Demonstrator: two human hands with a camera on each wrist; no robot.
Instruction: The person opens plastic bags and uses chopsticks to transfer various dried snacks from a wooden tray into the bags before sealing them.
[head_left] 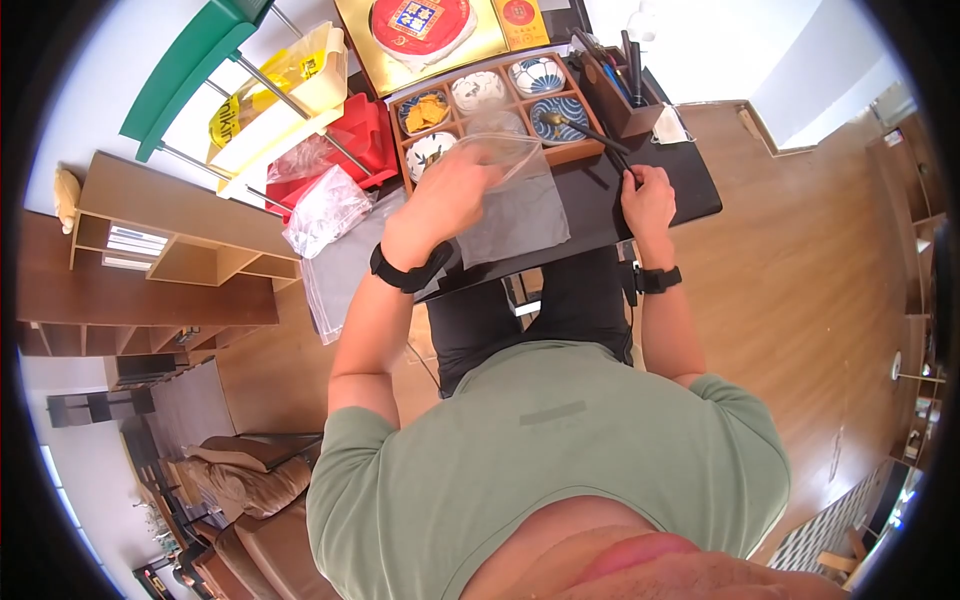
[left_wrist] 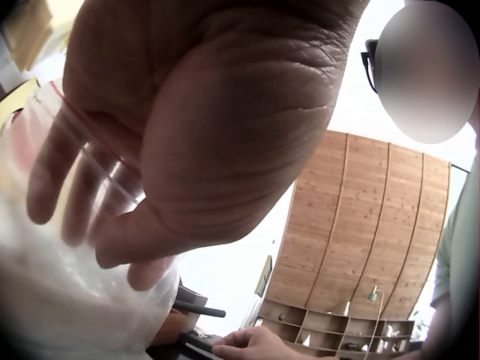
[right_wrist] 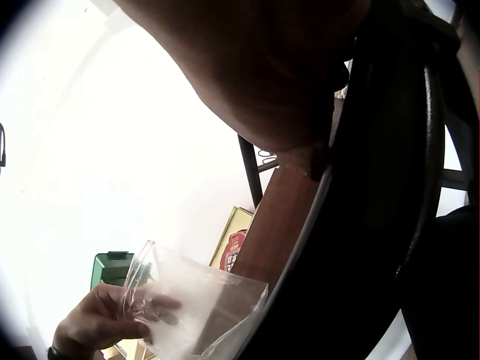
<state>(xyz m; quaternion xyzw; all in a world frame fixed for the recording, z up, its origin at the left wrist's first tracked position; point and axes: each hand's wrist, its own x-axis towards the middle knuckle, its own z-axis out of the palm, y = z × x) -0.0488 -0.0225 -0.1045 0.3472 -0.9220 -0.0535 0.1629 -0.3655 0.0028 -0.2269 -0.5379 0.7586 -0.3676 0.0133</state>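
A clear zip bag hangs from my left hand, over the front of a wooden divided tray. In the right wrist view, the fingers of my left hand lie behind the bag's clear film at its mouth. A red zip line crosses them in the left wrist view. At the tray's right corner, my right hand grips a slim black handle; I cannot tell what its far end is. A spoon with a brassy head lies in the blue wave-patterned bowl.
Yellow chips fill one bowl at the tray's left. A red basket, a crumpled plastic bag and a green-topped rack stand left. Right of the tray is a pen holder. Behind lies a round red package.
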